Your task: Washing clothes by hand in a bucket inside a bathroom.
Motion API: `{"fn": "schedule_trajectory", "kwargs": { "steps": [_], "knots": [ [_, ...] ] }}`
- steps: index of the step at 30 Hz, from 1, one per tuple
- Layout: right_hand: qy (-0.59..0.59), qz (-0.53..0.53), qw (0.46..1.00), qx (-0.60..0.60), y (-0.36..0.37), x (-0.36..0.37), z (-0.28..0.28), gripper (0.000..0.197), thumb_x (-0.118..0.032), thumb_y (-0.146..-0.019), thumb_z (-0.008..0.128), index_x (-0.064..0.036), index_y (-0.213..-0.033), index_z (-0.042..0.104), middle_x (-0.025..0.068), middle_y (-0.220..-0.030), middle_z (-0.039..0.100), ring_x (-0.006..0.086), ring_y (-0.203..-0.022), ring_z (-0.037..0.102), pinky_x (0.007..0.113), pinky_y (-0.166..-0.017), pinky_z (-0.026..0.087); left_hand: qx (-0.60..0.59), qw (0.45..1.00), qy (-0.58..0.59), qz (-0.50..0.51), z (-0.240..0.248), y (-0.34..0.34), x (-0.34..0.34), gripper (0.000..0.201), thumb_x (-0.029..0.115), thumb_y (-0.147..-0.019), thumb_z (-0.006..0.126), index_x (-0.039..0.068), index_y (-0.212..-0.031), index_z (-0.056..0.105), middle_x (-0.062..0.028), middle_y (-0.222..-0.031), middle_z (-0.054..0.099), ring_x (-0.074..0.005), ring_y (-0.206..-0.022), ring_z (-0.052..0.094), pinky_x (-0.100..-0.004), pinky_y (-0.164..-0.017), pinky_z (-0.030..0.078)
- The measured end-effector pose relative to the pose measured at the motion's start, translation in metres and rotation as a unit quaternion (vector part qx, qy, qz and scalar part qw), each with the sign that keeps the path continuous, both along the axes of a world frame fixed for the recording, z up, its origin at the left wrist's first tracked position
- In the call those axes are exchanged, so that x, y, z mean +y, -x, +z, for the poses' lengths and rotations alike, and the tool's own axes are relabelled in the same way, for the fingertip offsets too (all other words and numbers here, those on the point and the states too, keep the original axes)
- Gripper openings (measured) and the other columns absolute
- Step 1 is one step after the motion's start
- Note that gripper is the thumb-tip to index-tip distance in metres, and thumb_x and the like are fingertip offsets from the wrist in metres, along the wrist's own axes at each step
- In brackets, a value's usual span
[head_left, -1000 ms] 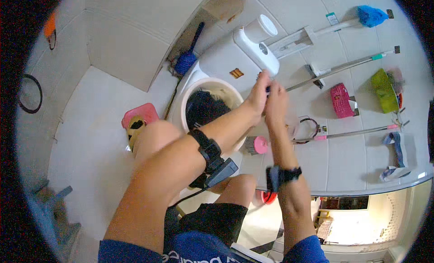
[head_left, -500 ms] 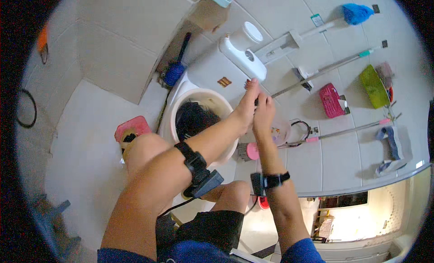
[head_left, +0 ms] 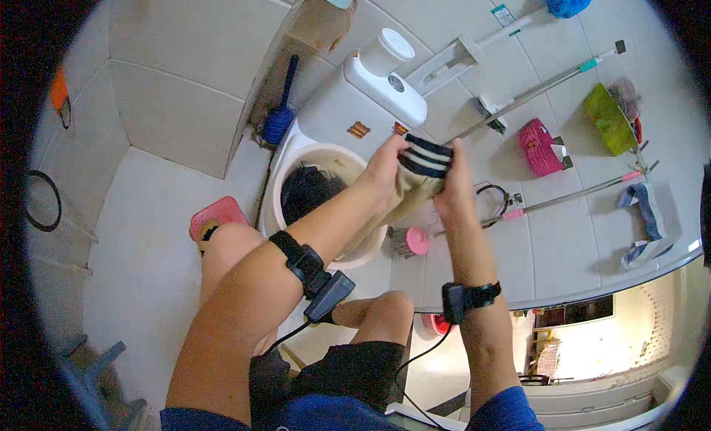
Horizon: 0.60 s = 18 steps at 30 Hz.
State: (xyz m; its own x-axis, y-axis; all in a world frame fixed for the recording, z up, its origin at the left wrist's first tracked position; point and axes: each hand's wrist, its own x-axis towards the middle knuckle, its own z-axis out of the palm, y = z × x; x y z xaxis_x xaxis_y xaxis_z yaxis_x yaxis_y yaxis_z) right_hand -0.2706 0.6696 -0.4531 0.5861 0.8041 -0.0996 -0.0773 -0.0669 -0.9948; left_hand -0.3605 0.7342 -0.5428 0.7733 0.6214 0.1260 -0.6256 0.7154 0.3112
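Between my two hands is a beige garment with a dark ribbed band striped in white [head_left: 426,157], held up in front of the toilet tank. My left hand [head_left: 383,164] grips one end of the band, and my right hand [head_left: 456,181] grips the other. Beige cloth hangs from the band down behind my left forearm, where part of it is hidden. Below and to the left, a pale round bucket [head_left: 271,181] holds dark clothing [head_left: 309,192].
A white toilet tank [head_left: 326,105] stands behind the bucket, a lidded white tub [head_left: 387,52] on top. A blue toilet brush [head_left: 278,121] is left of it. Pink [head_left: 539,146] and green [head_left: 607,120] baskets hang on the right wall, near a pink-headed brush [head_left: 416,241].
My hands were close together with the cloth mostly hidden; now they are apart, the striped band stretched between them. My right hand has moved right and the view has shifted slightly.
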Motion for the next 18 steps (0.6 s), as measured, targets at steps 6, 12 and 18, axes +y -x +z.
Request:
{"fn": "schedule_trajectory", "kwargs": {
  "steps": [6, 12, 18],
  "knots": [
    [-0.078, 0.017, 0.772, -0.630, 0.042, -0.014, -0.052, 0.034, -0.022, -0.102, 0.054, 0.0002, -0.077, 0.058, 0.0051, -0.074, 0.063, 0.0159, -0.071, 0.059, 0.038, -0.064, 0.049, 0.058, 0.984, 0.166, -0.039, 0.007, 0.008, -0.022, 0.042, 0.049, -0.097, 0.056, 0.009, -0.104, 0.067, -0.0069, -0.088, 0.066, -0.0220, -0.083, 0.063, -0.0377, -0.080, 0.052],
    [-0.095, 0.022, 0.852, -0.515, 0.079, 0.000, -0.039, 0.033, -0.022, -0.099, 0.061, -0.0003, -0.075, 0.055, 0.0056, -0.064, 0.053, 0.0147, -0.061, 0.048, 0.032, -0.058, 0.042, 0.081, 0.995, 0.014, 0.056, -0.023, 0.008, 0.007, 0.038, 0.043, -0.100, 0.052, 0.008, -0.096, 0.066, -0.0054, -0.084, 0.061, -0.0167, -0.079, 0.058, -0.0363, -0.073, 0.048],
    [-0.020, -0.061, 0.888, -0.455, 0.009, 0.027, -0.038, 0.033, -0.025, -0.096, 0.063, 0.0032, -0.079, 0.062, 0.0159, -0.068, 0.063, 0.0206, -0.060, 0.058, 0.036, -0.062, 0.047, 0.133, 0.985, 0.051, 0.101, 0.012, -0.005, -0.020, 0.033, 0.034, -0.105, 0.042, 0.008, -0.101, 0.061, -0.0055, -0.089, 0.061, -0.0189, -0.087, 0.059, -0.0356, -0.082, 0.048]
  ]
}}
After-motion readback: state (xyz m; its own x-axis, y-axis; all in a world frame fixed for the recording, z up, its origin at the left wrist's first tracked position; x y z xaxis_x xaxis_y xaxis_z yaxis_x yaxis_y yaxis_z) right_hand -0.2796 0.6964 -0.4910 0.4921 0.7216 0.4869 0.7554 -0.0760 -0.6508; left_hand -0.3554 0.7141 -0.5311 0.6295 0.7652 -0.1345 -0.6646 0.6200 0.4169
